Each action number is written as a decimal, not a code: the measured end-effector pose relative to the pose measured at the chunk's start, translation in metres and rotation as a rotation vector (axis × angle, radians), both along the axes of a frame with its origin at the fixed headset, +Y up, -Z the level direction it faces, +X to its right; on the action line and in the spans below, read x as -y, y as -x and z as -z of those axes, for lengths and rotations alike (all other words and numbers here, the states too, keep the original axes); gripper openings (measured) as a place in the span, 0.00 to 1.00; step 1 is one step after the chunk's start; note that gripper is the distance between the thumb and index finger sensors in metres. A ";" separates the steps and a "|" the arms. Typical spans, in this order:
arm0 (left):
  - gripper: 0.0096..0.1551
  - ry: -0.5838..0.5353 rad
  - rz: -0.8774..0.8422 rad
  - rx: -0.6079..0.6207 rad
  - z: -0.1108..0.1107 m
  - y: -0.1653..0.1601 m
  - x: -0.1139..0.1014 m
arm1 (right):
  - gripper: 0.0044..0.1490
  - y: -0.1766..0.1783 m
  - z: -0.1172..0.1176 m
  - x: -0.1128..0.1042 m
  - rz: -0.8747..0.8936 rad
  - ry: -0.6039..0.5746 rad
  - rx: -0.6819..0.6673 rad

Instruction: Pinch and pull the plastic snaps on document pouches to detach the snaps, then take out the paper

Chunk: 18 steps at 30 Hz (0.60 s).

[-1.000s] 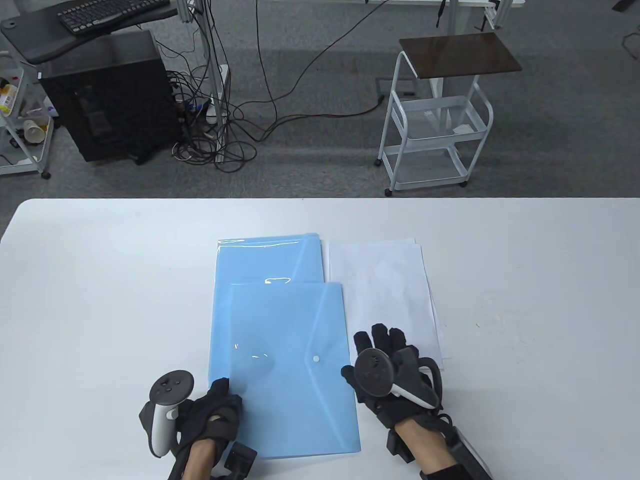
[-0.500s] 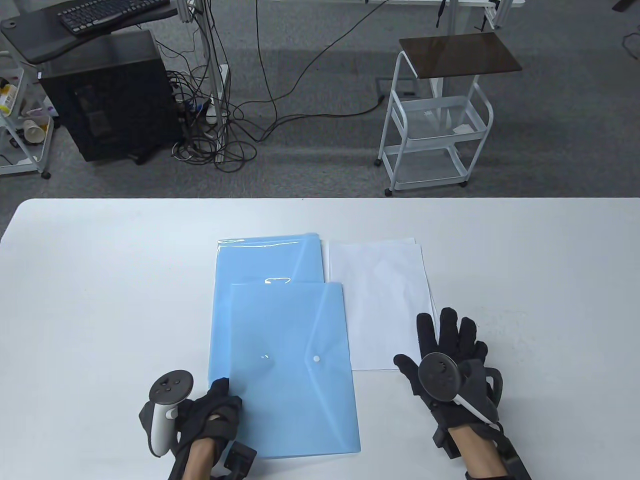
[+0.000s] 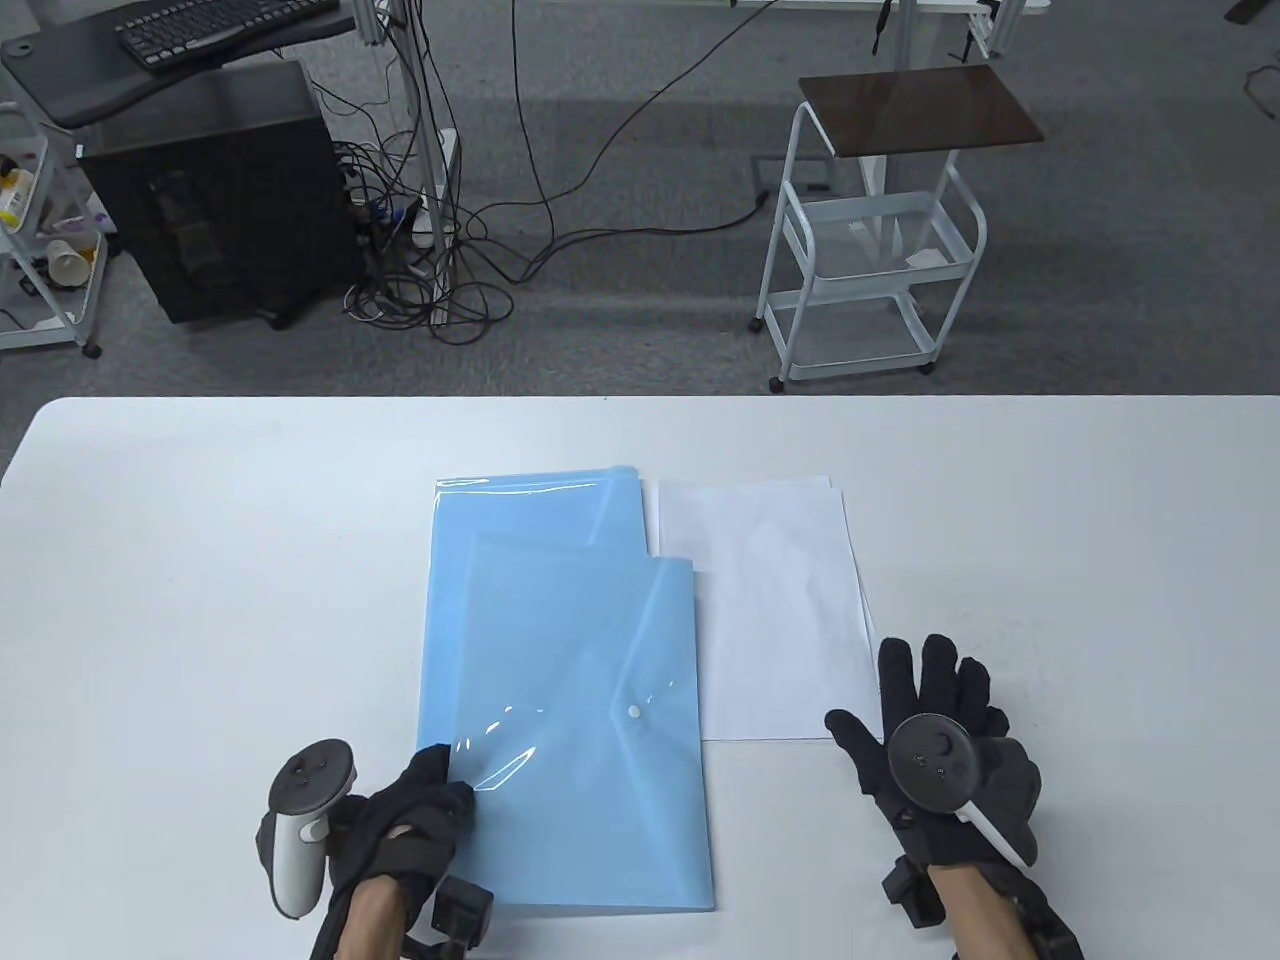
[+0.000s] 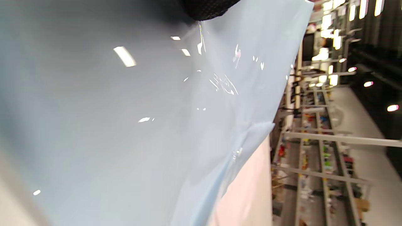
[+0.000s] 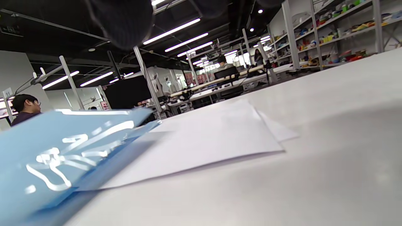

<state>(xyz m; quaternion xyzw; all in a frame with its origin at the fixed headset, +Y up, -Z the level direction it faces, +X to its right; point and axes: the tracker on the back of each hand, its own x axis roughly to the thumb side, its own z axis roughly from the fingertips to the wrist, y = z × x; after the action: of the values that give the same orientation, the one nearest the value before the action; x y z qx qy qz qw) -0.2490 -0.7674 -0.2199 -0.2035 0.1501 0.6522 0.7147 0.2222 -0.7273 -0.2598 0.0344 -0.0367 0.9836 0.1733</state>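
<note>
Top blue pouch: long axis running away from the person, white snap closed. Left hand pinches its near-left corner. Right hand, fingers spread and empty, rests on the surface right of the paper; snap lies to its left.

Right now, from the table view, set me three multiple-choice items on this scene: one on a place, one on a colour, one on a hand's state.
1. Where does the white paper lie?
A. right of the pouches
B. left of the pouches
C. on the floor

2. What colour is the top pouch?
A. red
B. light blue
C. black

3. What is the right hand doing?
A. pinching the snap
B. lifting the paper
C. resting spread, holding nothing

Answers:
1 A: the sheets sit beside the pouches' right edge on the table.
2 B: its plastic is pale blue, with a white snap.
3 C: its fingers are straight, while the left hand grips the pouch's near left edge.
</note>
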 end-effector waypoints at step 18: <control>0.28 -0.040 0.201 -0.178 0.074 0.049 -0.030 | 0.55 -0.006 0.001 0.004 0.016 0.028 -0.007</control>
<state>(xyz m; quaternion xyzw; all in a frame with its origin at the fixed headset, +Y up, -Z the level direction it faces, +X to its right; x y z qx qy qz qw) -0.2977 -0.7377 -0.2937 -0.1144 0.2198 0.5955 0.7642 0.2284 -0.7309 -0.2608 0.0349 -0.0226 0.9825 0.1817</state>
